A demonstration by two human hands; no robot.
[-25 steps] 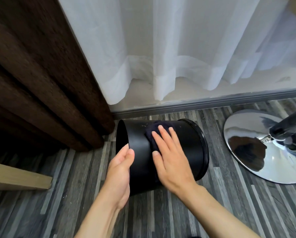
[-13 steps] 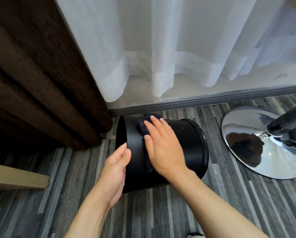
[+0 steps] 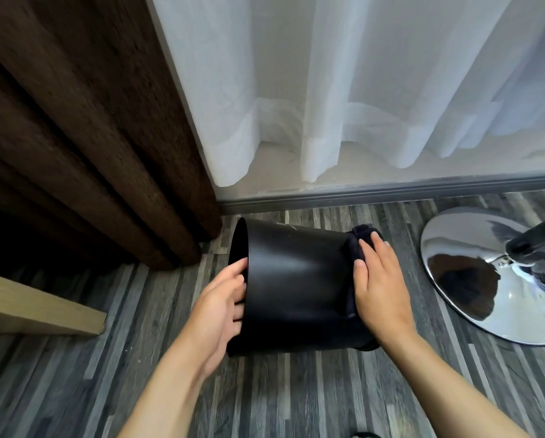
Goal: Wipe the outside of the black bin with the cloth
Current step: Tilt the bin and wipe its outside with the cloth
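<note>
The black bin (image 3: 293, 279) lies on its side on the grey plank floor, its open mouth facing left. My left hand (image 3: 220, 308) grips the rim at the mouth, fingers curled around the edge. A dark cloth (image 3: 356, 248) is pressed against the bin's right end, near its base. My right hand (image 3: 378, 286) lies flat on the cloth with fingers stretched out, holding it to the bin's wall. Most of the cloth is hidden under that hand.
A chrome chair base (image 3: 492, 276) with a dark column stands close on the right. Brown curtain (image 3: 84, 131) hangs at the left, sheer white curtain (image 3: 359, 90) behind the bin. A light wooden board (image 3: 37, 311) juts in from the left.
My right hand slid the cloth from the bin's middle to its right end. My left hand shifted from resting on the wall to gripping the rim.
</note>
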